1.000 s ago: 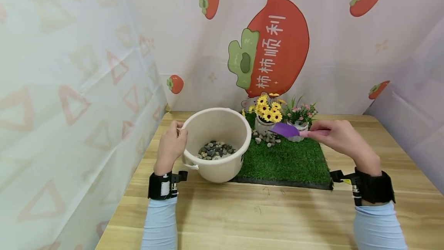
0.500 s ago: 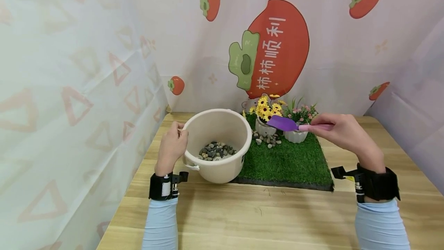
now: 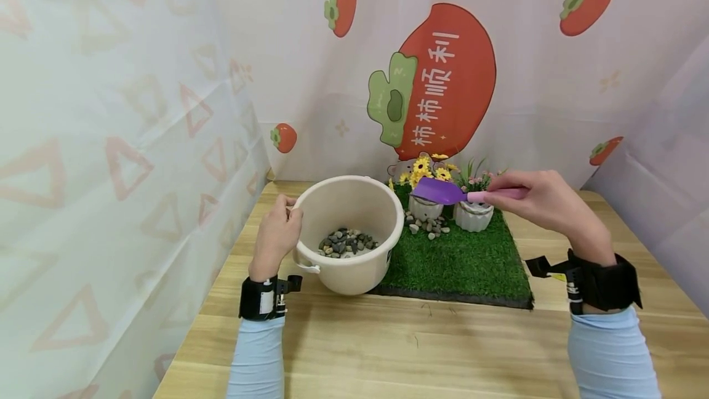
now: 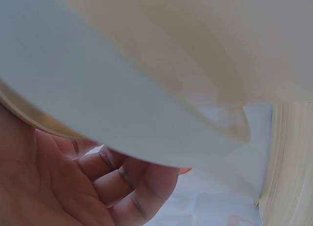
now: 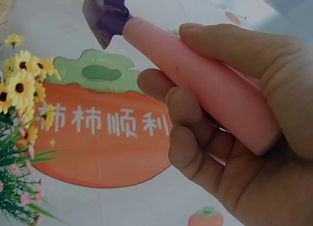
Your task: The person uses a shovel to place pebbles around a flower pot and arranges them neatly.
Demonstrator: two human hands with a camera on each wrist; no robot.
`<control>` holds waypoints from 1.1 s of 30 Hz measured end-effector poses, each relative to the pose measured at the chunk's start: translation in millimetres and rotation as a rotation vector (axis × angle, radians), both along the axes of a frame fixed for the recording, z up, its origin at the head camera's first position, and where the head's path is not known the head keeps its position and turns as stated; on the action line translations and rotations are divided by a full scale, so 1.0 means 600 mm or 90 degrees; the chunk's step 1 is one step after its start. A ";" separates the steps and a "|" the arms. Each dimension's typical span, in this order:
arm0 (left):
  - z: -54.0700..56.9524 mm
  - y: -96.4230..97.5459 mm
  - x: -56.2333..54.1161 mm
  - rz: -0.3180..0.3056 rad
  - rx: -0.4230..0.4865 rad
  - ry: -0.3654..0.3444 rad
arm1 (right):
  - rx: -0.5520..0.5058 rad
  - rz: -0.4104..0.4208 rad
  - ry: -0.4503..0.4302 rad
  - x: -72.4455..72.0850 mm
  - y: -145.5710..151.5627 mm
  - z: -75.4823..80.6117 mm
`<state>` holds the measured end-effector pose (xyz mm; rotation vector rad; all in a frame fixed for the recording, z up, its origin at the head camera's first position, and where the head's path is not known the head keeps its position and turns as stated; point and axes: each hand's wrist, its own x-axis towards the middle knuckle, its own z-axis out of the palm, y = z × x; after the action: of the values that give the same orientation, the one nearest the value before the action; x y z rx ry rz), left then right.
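Note:
With its fingers curled over the rim, my left hand (image 3: pixel 277 233) grips the left side of a cream bucket (image 3: pixel 354 273). Grey and brown pebbles (image 3: pixel 346 242) lie on the bucket's floor. My right hand (image 3: pixel 545 202) holds a small garden trowel (image 3: pixel 437 192) by its pink handle (image 5: pixel 195 84). Its purple blade is raised in front of the pot of yellow flowers (image 3: pixel 422 168), to the right of the bucket. In the right wrist view, the thumb lies along one side of the handle and the fingers wrap the other.
A green turf mat (image 3: pixel 460 263) lies on the wooden table (image 3: pixel 388 350), right of the bucket. Loose pebbles (image 3: pixel 428 226) sit on it before the yellow flowers. A white pot (image 3: pixel 473 217) with pink flowers stands beside them. Printed cloth (image 3: pixel 299 66) hangs behind.
My right hand has raised the trowel and moved it left, so the blade now overlaps the yellow flower pot. The left hand stays on the bucket rim.

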<state>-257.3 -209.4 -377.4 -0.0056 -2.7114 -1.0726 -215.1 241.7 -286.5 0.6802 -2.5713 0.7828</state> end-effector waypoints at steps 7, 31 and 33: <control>-0.001 0.002 0.000 -0.004 0.005 0.002 | 0.016 0.013 0.007 -0.004 -0.012 0.010; -0.006 -0.001 -0.001 -0.006 0.014 0.011 | 0.110 0.120 0.053 -0.023 -0.063 0.056; -0.006 0.000 -0.002 -0.005 0.012 0.015 | 0.114 0.139 0.062 -0.027 -0.068 0.060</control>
<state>-258.5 -209.5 -380.7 -0.0267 -2.6824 -1.0932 -231.1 201.0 -250.5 1.0420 -2.5267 0.5714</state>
